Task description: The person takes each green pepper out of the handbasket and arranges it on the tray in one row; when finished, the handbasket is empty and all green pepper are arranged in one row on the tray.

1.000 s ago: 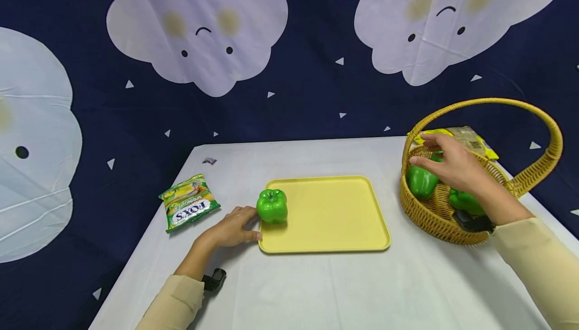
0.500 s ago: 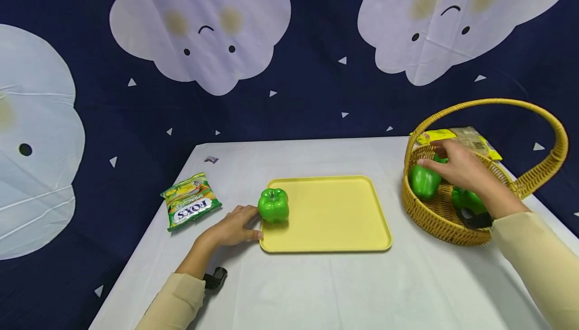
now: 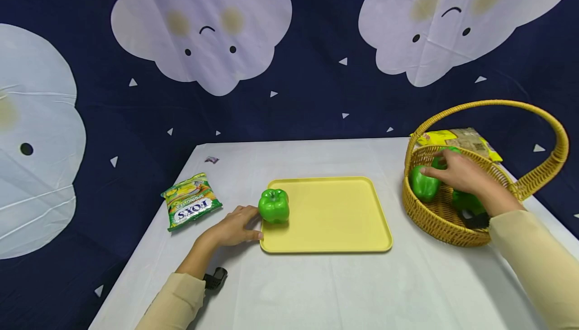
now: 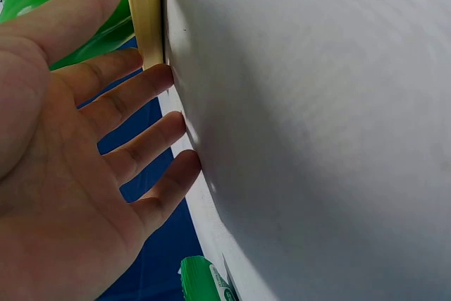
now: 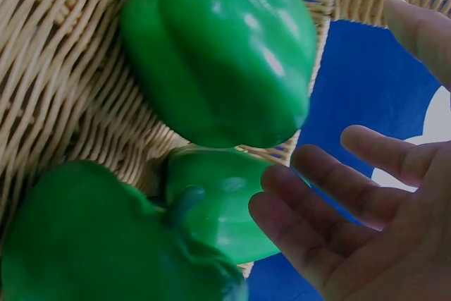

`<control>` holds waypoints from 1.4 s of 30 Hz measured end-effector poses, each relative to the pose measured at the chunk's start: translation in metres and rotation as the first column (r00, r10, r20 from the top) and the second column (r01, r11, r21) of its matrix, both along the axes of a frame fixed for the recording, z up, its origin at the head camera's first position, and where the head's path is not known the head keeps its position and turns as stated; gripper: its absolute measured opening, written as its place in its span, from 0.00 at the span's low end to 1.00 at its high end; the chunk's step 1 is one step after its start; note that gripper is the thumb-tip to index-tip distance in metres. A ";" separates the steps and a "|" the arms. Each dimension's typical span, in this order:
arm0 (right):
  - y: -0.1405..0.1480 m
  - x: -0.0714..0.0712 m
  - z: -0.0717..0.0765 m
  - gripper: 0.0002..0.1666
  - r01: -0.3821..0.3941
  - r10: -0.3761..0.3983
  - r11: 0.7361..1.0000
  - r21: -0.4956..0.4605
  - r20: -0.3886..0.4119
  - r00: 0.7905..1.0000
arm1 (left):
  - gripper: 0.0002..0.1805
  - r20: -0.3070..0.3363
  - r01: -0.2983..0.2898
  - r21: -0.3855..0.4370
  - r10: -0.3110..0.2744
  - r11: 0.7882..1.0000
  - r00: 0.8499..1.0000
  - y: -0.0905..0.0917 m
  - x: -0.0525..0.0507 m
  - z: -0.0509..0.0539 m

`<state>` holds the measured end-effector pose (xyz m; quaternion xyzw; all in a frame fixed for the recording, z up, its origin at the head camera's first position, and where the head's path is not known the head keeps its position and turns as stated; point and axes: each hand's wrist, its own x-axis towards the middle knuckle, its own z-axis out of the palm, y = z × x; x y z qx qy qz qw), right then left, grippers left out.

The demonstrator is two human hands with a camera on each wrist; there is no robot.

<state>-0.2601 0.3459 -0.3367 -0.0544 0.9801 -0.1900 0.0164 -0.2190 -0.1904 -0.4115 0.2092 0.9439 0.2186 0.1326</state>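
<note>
My left hand point(image 3: 233, 227) lies at the left edge of the yellow tray point(image 3: 334, 214), thumb and fingertips by the rim, holding nothing. Beside its fingers, a green pepper point(image 3: 273, 206) sits on the tray's left side. My right hand point(image 3: 461, 171) reaches inside the wicker basket point(image 3: 441, 229), fingers extended over the back pepper point(image 3: 445, 155). Another pepper point(image 3: 424, 184) is at the basket's left, and a third point(image 3: 467, 201) lies partly under my wrist. In the right wrist view the fingers point(image 5: 299, 227) overlap one pepper point(image 5: 218, 199); whether they touch it I cannot tell.
A green FOX'S packet point(image 3: 191, 202) lies left of the tray, with a small wrapped piece point(image 3: 211, 159) behind it. The basket's tall handle point(image 3: 497, 102) arches above my right hand. Yellow packets point(image 3: 470, 139) lie behind the basket.
My right hand has lowered further into the basket and shifted slightly right, uncovering more of the back pepper. The left hand and the tray have stayed put.
</note>
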 end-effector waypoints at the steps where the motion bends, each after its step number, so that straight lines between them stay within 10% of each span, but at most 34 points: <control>1: 0.001 0.000 -0.001 0.50 0.003 -0.003 1.000 0.004 0.004 1.000 | 0.42 0.000 0.000 0.000 0.000 1.000 1.000 0.000 0.000 0.000; 42: 0.003 -0.005 -0.025 0.56 -0.053 0.042 0.997 0.062 0.163 0.986 | 0.42 -0.001 -0.009 0.002 0.009 1.000 1.000 0.001 0.001 0.001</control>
